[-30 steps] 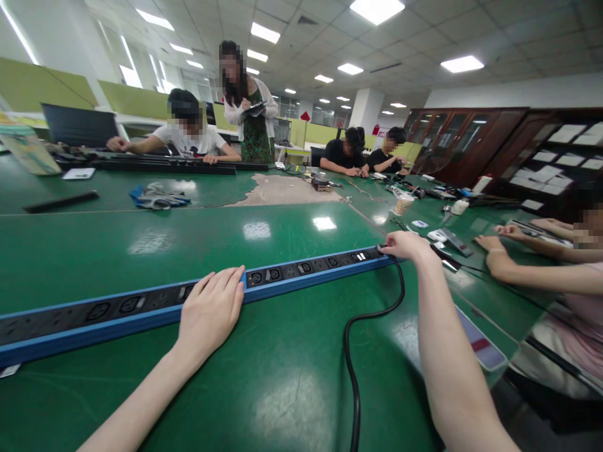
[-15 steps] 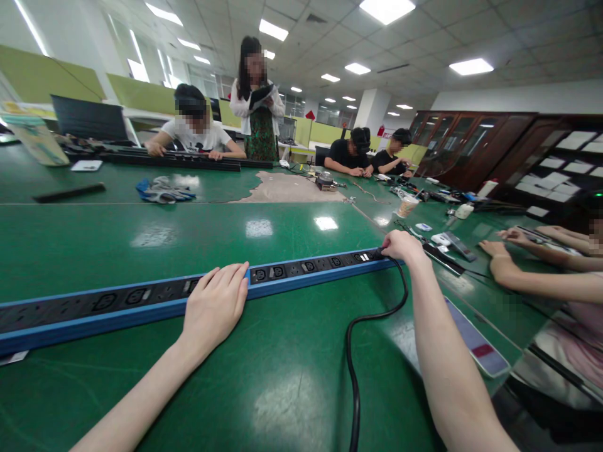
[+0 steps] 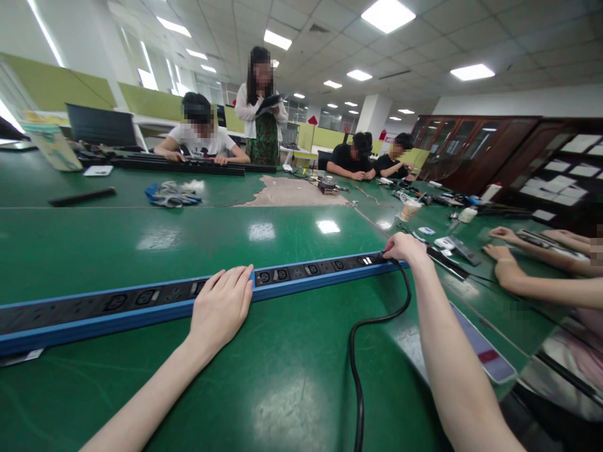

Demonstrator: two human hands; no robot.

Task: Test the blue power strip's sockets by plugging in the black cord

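A long blue power strip with a black face of sockets lies across the table from the left edge to my right hand. My left hand rests flat over the middle of the strip, fingers stretched out and covering some sockets. At the far right end, my right hand is closed on a black plug, mostly hidden by the fingers. From it a black power cord curves down the green table towards me. Whether the plug is fully seated in a socket I cannot tell.
A phone lies beside my right forearm. Blue-and-white gloves, a dark bar and a drink cup are farther off on the green table. A co-worker's arms reach in from the right; other people sit and stand beyond.
The view has shifted slightly, so everything sits a little lower and to the right. Both hands keep their places on the strip and plug.
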